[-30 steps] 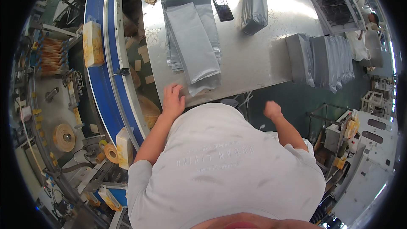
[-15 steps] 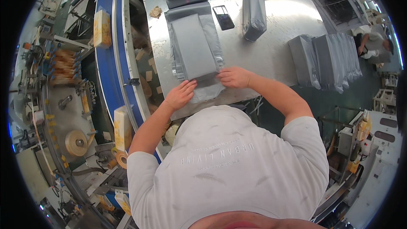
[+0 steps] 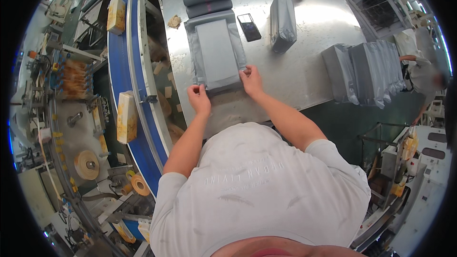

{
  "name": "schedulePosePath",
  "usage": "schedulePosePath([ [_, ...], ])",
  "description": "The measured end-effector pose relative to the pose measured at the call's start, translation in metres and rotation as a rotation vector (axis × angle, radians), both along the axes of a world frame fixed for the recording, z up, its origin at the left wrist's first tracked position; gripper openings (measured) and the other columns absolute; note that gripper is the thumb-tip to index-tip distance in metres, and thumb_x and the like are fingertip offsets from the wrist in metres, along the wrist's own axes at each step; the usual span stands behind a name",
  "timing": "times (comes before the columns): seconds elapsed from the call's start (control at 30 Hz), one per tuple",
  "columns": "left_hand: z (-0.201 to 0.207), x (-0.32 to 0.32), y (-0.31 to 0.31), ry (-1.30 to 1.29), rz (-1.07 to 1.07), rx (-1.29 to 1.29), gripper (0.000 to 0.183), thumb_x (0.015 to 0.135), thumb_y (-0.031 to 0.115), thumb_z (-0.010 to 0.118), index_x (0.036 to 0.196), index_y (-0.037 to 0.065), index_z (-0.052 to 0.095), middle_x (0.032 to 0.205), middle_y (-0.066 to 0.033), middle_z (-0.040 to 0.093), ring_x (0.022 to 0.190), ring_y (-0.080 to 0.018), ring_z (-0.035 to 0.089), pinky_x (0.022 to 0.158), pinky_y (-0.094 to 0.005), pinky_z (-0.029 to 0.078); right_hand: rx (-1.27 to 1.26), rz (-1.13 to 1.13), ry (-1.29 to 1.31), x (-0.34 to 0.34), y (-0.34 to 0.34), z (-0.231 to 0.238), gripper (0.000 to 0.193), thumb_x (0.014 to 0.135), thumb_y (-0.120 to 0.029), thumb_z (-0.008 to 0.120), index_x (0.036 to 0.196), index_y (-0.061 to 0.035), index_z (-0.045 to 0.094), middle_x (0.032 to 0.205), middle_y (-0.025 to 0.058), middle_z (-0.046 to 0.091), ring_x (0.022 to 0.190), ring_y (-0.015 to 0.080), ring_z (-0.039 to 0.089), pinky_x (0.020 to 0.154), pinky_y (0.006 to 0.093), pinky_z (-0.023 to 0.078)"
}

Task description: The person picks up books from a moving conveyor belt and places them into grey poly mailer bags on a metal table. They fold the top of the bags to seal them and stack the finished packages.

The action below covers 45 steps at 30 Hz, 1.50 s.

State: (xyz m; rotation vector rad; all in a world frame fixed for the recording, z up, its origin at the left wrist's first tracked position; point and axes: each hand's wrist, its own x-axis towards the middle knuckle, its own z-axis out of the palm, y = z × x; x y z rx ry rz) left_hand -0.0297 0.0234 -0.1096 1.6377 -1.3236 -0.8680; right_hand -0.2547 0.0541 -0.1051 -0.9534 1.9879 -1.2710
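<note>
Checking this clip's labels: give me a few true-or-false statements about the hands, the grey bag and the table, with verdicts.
1. Both hands grip the near end of the flat grey bag. True: left hand, right hand.
2. A black phone lies on the bag. False: it lies beside it, on the metal table.
3. Yellow boxes sit on the blue conveyor. True.
4. The right hand hangs off the table. False: it holds the bag.

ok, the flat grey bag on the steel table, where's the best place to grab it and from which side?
Probably the near end, from the person's side. The grey bag lies flat on the steel table, long axis running away, bulging at its middle; only the near edge is thin and free. The left hand and right hand already pinch its two near corners.
</note>
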Motion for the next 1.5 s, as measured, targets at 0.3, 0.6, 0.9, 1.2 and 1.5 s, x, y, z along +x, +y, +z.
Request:
schedulePosePath([
  [0.3, 0.044, -0.029, 0.059, 0.030, -0.774, -0.250, 0.052, 0.106, 0.024, 0.062, 0.151, -0.001, 0.053, 0.147, -0.0191, 0.061, 0.137, -0.0312, 0.056, 0.118, -0.0372, 0.039, 0.166, 0.001, -0.883, -0.049, 0.035, 0.037, 0.066, 0.083, -0.026, 0.086, 0.138, -0.0071, 0.056, 0.130, 0.0120, 0.063, 0.118, 0.0273, 0.062, 0.101, 0.0466, 0.049],
  [0.6, 0.051, -0.025, 0.075, 0.103, -1.155, 0.183, 0.022, 0.101, 0.015, 0.068, 0.118, 0.004, 0.074, 0.117, -0.0150, 0.073, 0.105, -0.0315, 0.070, 0.086, -0.0369, 0.057, -0.199, -0.087, 0.169, -0.260, 0.226, 0.194, 0.095, 0.058, -0.006, 0.091, 0.148, -0.0124, 0.058, 0.148, 0.0032, 0.057, 0.145, 0.0229, 0.047, 0.120, 0.0371, 0.038],
  [0.9, 0.037, 0.013, 0.079, -0.025, -1.099, 0.110, 0.020, 0.100, 0.016, 0.067, 0.114, 0.003, 0.074, 0.108, -0.0153, 0.073, 0.100, -0.0342, 0.070, 0.084, -0.0413, 0.056, 0.803, -0.456, 1.161, -0.355, 0.227, 0.219, 0.075, 0.079, -0.016, 0.077, 0.150, -0.0151, 0.054, 0.164, 0.0136, 0.043, 0.154, 0.0398, 0.033, 0.124, 0.0572, 0.029],
  [1.2, 0.011, 0.171, 0.080, -0.263, -0.411, -0.182, 0.014, 0.088, 0.009, 0.070, 0.102, 0.005, 0.073, 0.100, -0.0148, 0.071, 0.096, -0.0374, 0.066, 0.087, -0.0467, 0.054, -0.120, 0.748, 0.771, -0.024, 0.117, 0.010, 0.048, 0.083, -0.008, 0.075, 0.130, -0.0070, 0.067, 0.140, 0.0191, 0.064, 0.134, 0.0409, 0.056, 0.117, 0.0504, 0.043],
  [1.5, -0.024, 0.477, 0.183, -0.793, 0.505, 0.870, 0.049, 0.087, 0.019, 0.067, 0.136, 0.010, 0.064, 0.141, -0.0146, 0.059, 0.134, -0.0364, 0.054, 0.109, -0.0505, 0.050, 0.063, 0.987, 0.644, 0.072, 0.106, 0.031, 0.062, 0.076, -0.008, 0.080, 0.136, -0.0098, 0.063, 0.151, 0.0155, 0.051, 0.143, 0.0414, 0.042, 0.119, 0.0536, 0.037],
])
